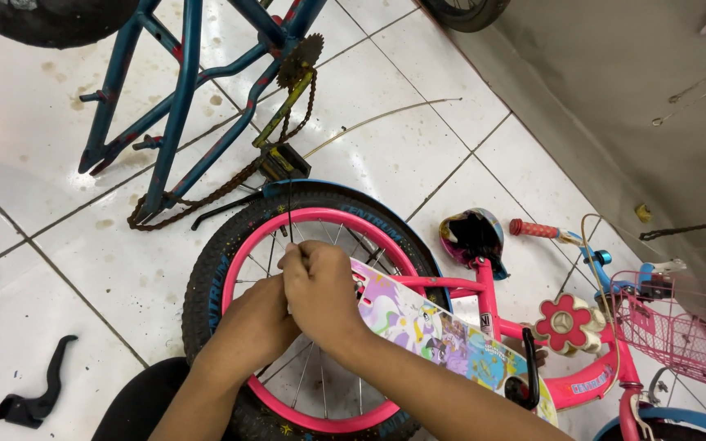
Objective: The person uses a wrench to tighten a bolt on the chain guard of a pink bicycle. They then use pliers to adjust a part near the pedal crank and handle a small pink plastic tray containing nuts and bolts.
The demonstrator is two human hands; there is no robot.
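Both forearms reaching forward over pink wheel rim [243, 253], right hand [320, 290] pinching thin black cable [289, 208], left hand [259, 318] beneath, grip hidden

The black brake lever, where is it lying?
In the head view, the black brake lever lies on the white tiled floor, bottom left, left of the pink-rimmed wheel.

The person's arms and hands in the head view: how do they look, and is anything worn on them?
Both forearms are bare, with no sleeves in view. The left hand and the right hand wear no gloves, and no watch, ring or bracelet is visible.
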